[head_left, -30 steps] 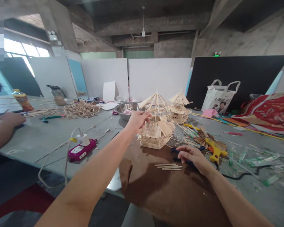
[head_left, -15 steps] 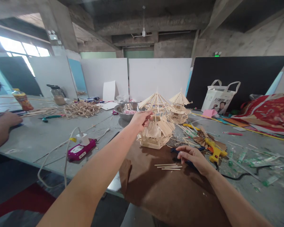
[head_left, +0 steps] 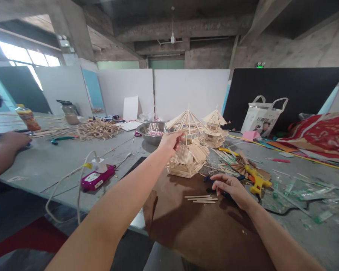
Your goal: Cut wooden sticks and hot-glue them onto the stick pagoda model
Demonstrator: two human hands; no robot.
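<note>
A pavilion model (head_left: 186, 163) of thin wooden sticks stands in front of me, with an open-ribbed pointed roof over a slatted lower roof. My left hand (head_left: 171, 142) reaches to its left side. Thumb and fingers are pinched at the upper part, just below the ribbed roof; the exact spot they grip is partly hidden. My right hand (head_left: 230, 187) rests lower right, fingers loosely curled and apart, over a dark blue-handled tool (head_left: 208, 179) that it partly covers. Several loose sticks (head_left: 202, 199) lie beside its fingertips on a brown sheet (head_left: 183, 226).
A second stick pavilion (head_left: 214, 131) stands behind. Left of it are a metal bowl (head_left: 149, 139) and a stick pile (head_left: 97, 130). A yellow glue gun (head_left: 257, 180) and clear wrappers (head_left: 313, 195) lie right. A purple power strip (head_left: 97, 178) trails cable. Another person's hand (head_left: 14, 141) is far left.
My hands and the pavilion model stay almost in place. The other person's hand at the far left has shifted slightly to the right.
</note>
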